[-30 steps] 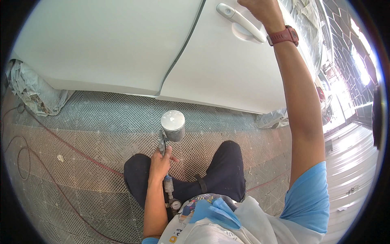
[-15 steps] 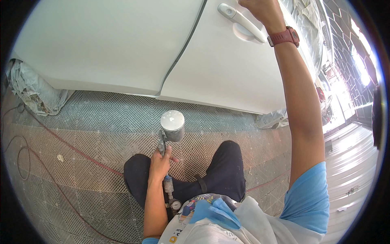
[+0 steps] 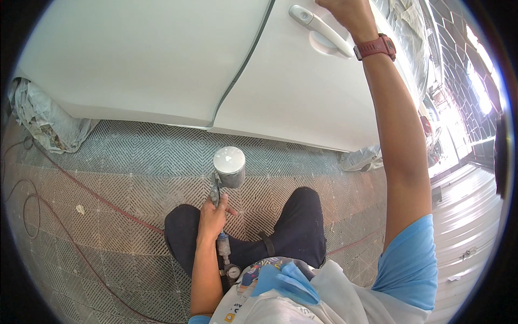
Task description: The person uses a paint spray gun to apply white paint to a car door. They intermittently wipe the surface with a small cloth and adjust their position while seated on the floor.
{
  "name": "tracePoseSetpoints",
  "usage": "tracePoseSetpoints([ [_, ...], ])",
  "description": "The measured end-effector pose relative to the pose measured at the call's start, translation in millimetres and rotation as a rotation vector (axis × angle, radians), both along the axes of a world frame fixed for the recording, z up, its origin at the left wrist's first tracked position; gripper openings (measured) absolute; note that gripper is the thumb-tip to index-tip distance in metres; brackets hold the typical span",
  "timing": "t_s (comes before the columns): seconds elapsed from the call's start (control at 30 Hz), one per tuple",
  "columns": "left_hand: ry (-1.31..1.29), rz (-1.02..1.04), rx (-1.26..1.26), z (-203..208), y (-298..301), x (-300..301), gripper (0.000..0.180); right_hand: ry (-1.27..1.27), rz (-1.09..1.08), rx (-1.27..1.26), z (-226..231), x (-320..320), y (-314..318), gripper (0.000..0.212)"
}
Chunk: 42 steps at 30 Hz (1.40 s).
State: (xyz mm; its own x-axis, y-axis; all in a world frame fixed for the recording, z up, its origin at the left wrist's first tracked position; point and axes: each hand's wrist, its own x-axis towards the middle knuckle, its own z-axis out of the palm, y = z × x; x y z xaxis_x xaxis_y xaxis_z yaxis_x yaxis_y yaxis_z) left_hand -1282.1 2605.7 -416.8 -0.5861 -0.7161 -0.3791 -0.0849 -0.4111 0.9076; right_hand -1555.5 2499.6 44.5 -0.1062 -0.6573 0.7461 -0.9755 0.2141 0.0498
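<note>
My left hand is closed round the grip of a spray gun, low in front of my knees. The gun carries a round, pale-lidded paint cup, and a small pressure gauge hangs beneath the grip on its air fitting. Up at the top edge, my right hand reaches past the white door handle of a white car. Its fingers are cut off by the picture's edge, so what they touch is hidden. A red watch is on that wrist.
White car doors fill the far side, with a dark gap between them. Crumpled plastic sheeting wraps a wheel at the left. A thin red hose trails over the patterned floor grating. Ribbed metal sheet stands at right.
My right hand and forearm have shifted very slightly to the left and up. My left hand and the spray gun stay where they were.
</note>
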Motion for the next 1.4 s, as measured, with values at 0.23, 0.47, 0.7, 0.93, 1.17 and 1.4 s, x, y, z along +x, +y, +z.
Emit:
tracePoseSetpoints([
  [0.23, -0.036, -0.012, 0.034, -2, -2, 1, 0.046, -0.09, 0.06, -0.151, -5, 15, 66, 0.019],
  [0.47, -0.019, 0.014, -0.015, -8, -2, 2, 0.047, -0.306, -0.073, -0.061, -123, -12, 218, 0.022],
  [0.7, -0.024, 0.028, 0.018, -16, -4, 1, 0.048, -0.865, -0.499, 0.012, -359, -95, 416, 0.034],
  [0.93, -0.026, 0.034, 0.007, -13, 0, -6, 0.048, -0.802, -1.118, 0.407, -528, -66, 637, 0.021],
  [1.17, -0.058, 0.036, 0.004, -14, 2, -7, 0.06, -1.009, -1.546, 0.717, -619, -1, 805, 0.016],
  [1.4, -0.085, 0.028, -0.024, -11, 4, -11, 0.068, -1.089, -1.552, 0.694, -638, 22, 813, 0.018],
])
